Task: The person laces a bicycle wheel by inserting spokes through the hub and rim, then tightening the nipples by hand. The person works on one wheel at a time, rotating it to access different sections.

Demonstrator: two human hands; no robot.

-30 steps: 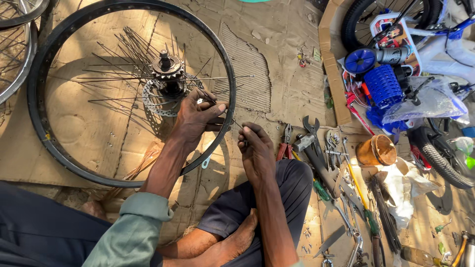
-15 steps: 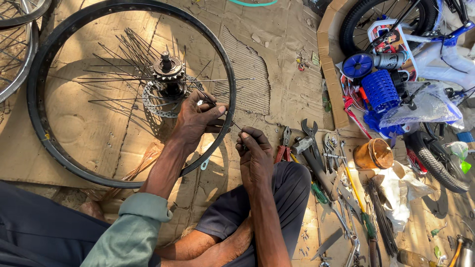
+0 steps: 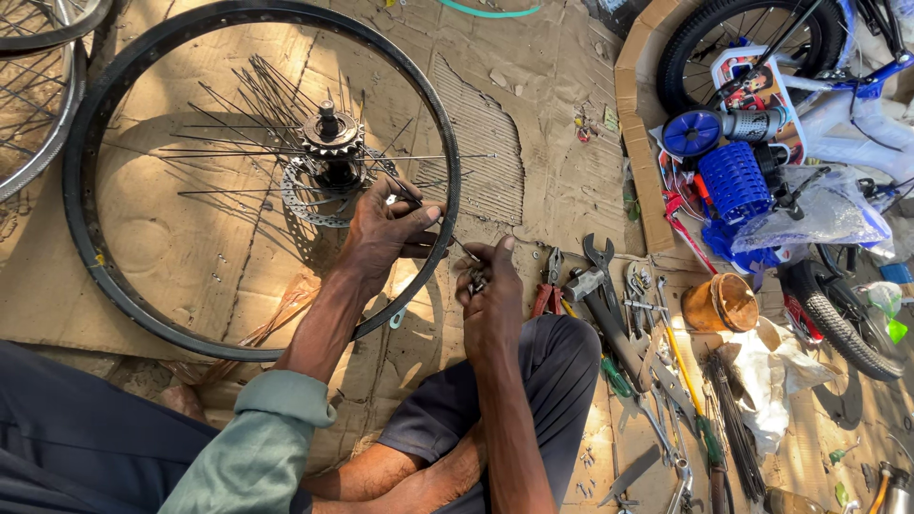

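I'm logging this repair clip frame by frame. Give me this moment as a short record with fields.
Setting: flattened cardboard on the ground, person seated
Left hand: on a loose spoke, at the inside of the black wheel rim
Right hand: beside the rim, pinching small metal parts
Wheel centre: hub with loose spokes fanned out
Right of the knee: pliers, wrench, brown pot
Far right: blue child's bicycle

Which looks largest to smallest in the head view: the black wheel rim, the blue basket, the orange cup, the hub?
1. Black wheel rim, clearly largest.
2. Blue basket.
3. Orange cup and hub: they look alike in size, so I leave them unranked.
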